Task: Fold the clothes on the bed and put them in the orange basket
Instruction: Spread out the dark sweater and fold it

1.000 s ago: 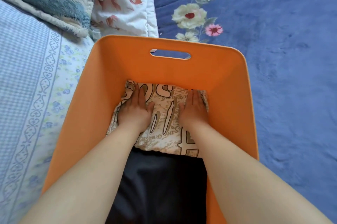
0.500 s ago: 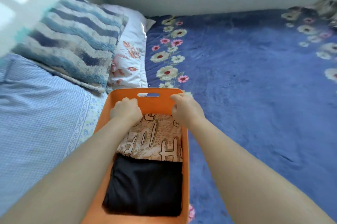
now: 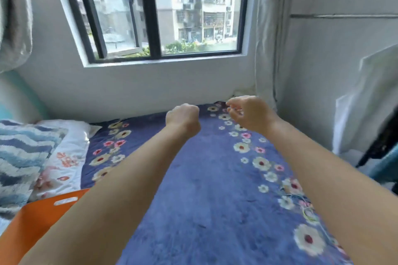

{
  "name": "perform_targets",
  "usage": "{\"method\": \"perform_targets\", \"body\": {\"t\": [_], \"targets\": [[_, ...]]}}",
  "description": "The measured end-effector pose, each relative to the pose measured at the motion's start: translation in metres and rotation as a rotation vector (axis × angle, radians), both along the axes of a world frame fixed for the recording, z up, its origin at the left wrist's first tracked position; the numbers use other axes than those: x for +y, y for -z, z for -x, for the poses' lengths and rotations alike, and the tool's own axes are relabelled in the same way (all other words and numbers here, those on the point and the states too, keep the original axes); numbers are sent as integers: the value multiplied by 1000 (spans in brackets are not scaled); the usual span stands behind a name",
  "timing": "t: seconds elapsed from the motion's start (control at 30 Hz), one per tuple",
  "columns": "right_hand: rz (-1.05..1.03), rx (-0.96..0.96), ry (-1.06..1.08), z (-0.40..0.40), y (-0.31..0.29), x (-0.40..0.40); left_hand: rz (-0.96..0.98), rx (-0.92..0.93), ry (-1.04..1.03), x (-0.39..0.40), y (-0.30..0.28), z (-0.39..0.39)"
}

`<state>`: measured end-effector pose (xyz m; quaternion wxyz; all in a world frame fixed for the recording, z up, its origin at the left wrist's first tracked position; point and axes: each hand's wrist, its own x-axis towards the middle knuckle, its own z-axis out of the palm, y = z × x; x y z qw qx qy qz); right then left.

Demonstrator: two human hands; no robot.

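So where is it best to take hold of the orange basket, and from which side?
Judging from this view, take the basket by the handle slot in its end wall, coming from above with fingers hooked through. The slot sits just under the rim and faces the pillows. Both the left hand and the right hand hold nothing.

The basket (image 3: 32, 221) is orange, the bed's blanket (image 3: 211, 200) blue with white and pink flowers, one pillow (image 3: 19, 157) blue-and-white zigzag, another pillow (image 3: 66, 157) white with reddish flowers, the window frame (image 3: 150, 16) black.
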<state>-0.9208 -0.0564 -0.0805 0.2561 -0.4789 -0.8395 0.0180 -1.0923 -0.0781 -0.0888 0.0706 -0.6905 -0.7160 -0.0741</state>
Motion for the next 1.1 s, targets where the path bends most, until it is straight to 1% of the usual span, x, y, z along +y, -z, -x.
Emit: {"method": "perform_targets", "body": {"t": [0.13, 0.17, 0.3, 0.4, 0.47, 0.5, 0.53, 0.57, 0.63, 0.73, 0.8, 0.87, 1.0, 1.03, 1.1], "targets": [[-76, -52, 126, -140, -61, -22, -119, -27, 155, 12, -54, -123], [-87, -60, 204, -186, -75, -35, -137, -43, 218, 17, -70, -167], [-125, -59, 368, -305, -103, -63, -177, -64, 400, 30, -106, -285], [-138, -97, 484, -388, -116, -80, -183, -90, 522, 36, -120, -373], [-114, -104, 551, -428, -120, -86, -171, -82, 587, 41, -122, -417], [-97, -112, 606, -457, -124, -91, -159, -88, 634, 47, -125, -453], [-104, -108, 618, -470, -122, -87, -142, -86, 646, 51, -123, -462], [-88, -107, 675, -498, -125, -88, -124, -89, 684, 58, -126, -494], [-73, -106, 732, -536, -125, -83, -101, -101, 730, 72, -128, -531], [-59, -92, 825, -604, -127, -63, -66, -110, 819, 107, -135, -599], [-45, -75, 885, -646, -132, -45, -73, -75, 874, 131, -141, -642], [-25, -37, 930, -680, -135, -29, -65, -41, 916, 151, -147, -674], [-18, 31, 1016, -760, -135, 1, -29, -104, 1015, 194, -157, -755], [-10, 46, 1019, -768, -132, 3, -19, -100, 1028, 196, -155, -761], [-8, 98, 1040, -804, -128, 10, 21, -62, 1083, 206, -152, -800]]}}
